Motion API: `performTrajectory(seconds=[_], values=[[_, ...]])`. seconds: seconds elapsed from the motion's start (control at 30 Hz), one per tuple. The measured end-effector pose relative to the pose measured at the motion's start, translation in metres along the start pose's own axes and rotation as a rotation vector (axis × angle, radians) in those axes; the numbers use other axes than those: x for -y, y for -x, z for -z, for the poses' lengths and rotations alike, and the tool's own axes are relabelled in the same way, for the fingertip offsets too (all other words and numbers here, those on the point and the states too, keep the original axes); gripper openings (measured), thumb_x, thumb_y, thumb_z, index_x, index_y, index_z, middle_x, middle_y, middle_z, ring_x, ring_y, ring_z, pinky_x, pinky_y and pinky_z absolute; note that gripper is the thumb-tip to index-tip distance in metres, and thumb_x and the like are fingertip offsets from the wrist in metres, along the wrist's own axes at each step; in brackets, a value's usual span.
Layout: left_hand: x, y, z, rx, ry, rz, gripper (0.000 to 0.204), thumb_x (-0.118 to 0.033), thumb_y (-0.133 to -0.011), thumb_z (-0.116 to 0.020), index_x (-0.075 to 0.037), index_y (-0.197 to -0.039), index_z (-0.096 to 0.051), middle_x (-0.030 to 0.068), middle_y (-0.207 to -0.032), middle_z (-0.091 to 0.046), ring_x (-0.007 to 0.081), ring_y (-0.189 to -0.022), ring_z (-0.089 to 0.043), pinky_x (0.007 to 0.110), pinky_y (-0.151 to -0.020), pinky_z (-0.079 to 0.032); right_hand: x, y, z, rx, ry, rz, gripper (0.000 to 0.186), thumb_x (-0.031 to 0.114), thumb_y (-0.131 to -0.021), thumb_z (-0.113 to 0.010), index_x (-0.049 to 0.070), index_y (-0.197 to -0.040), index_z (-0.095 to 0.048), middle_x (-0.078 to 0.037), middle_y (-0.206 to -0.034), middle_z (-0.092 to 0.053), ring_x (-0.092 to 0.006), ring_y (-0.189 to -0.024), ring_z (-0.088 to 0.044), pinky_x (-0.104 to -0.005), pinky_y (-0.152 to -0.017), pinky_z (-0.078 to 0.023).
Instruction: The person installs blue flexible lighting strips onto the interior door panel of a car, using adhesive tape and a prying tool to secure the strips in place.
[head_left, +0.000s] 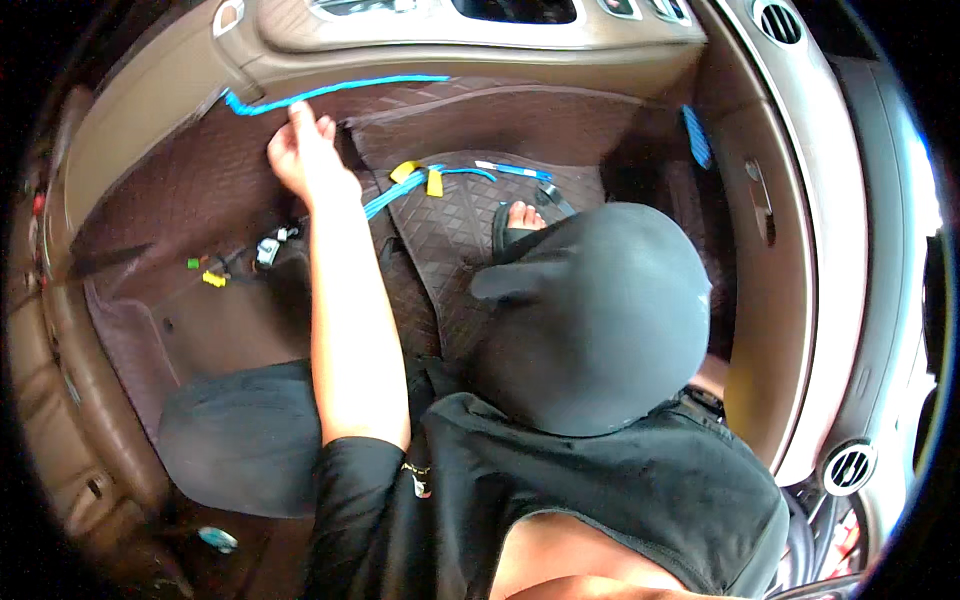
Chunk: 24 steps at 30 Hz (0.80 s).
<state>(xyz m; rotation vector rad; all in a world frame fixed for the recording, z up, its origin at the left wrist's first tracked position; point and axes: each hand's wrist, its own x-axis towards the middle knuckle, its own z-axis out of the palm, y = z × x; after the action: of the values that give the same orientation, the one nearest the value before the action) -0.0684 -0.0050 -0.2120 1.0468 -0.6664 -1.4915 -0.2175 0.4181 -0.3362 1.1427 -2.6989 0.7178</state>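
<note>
My left hand [308,150] reaches up to a bright blue cord [370,82] running along the lower edge of the beige console [480,55]. A fingertip touches the cord; the fingers are slightly apart and curled, with no grip on it visible. Below and right lie a bundle of blue cables [385,195] with yellow tags [434,183] and a slim blue item [515,170] with a white label. White, yellow and green connectors [267,251] hang left of my forearm. My right hand does not show; a bit of skin by my right knee is too hidden to identify.
I am low in a car footwell with quilted brown mats [470,130]. My dark-clad knees [590,330] and sandaled foot [523,218] fill the middle. A door panel [780,300] with a blue patch beside it bounds the right, a leather seat edge [60,350] the left.
</note>
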Motion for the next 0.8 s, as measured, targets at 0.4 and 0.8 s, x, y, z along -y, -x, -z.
performTrajectory(seconds=[0.4,0.8], values=[[0.005,-0.013,0.019,0.244,-0.152,-0.234,0.035,-0.034,-0.103,-0.059,-0.001,-0.094,-0.054,0.012,-0.083,-0.061,0.0253,-0.076,-0.062,0.04,-0.079,-0.056,-0.043,0.027,0.016,-0.071,0.125,-0.324,0.048,0.019,-0.084,-0.073,0.014,-0.13,-0.061,-0.016,-0.139,-0.056,-0.0377,-0.127,-0.053,-0.0478,-0.104,-0.046],[-0.027,0.004,0.004,0.172,-0.271,0.083,0.052,-0.034,-0.1,-0.065,0.01,-0.122,-0.047,0.0168,-0.116,-0.053,0.0295,-0.111,-0.062,0.043,-0.1,-0.057,-0.073,0.009,0.04,-0.31,0.191,-0.431,0.026,0.014,-0.087,-0.068,0.015,-0.113,-0.073,-0.014,-0.112,-0.07,-0.0353,-0.105,-0.064,-0.045,-0.092,-0.051]])
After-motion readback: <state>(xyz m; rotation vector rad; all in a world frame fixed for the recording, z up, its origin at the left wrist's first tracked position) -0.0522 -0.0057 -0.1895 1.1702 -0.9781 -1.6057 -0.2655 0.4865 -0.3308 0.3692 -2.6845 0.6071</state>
